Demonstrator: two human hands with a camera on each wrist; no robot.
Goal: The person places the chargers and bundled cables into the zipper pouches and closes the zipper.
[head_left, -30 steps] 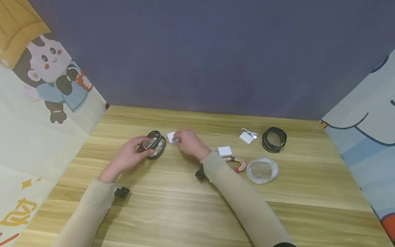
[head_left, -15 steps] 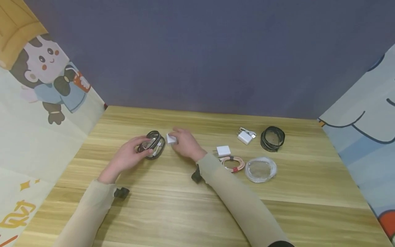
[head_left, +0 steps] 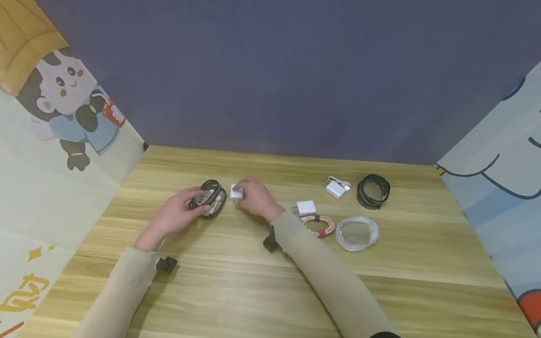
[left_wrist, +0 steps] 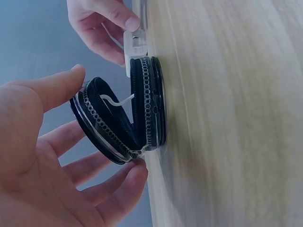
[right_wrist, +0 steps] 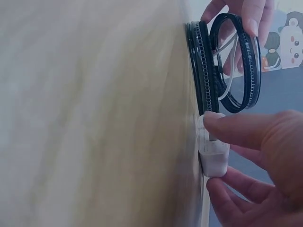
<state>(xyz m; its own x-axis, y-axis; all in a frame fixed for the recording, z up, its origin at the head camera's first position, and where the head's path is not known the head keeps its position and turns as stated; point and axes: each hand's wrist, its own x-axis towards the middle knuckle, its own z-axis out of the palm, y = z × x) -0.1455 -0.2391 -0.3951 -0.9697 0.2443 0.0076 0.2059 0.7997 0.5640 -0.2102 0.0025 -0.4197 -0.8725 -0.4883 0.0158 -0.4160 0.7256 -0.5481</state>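
The left hand (head_left: 177, 213) grips the raised lid of a round case (left_wrist: 147, 94), fingers and thumb on its rim; the right hand (head_left: 255, 197) pinches a white charger (head_left: 234, 191) just beside it. Judging by this, work is midway: a white cable (left_wrist: 118, 101) lies inside, the charger outside. Right of the right hand, another charger (head_left: 306, 207), a peach cable (head_left: 331, 223) and a pale ring (head_left: 346, 244) appear untouched. The wood-grained worktop (head_left: 236, 291) reaches a dark wall (head_left: 274, 80) beyond both hands, cartoon panels (head_left: 76, 80) flanking.
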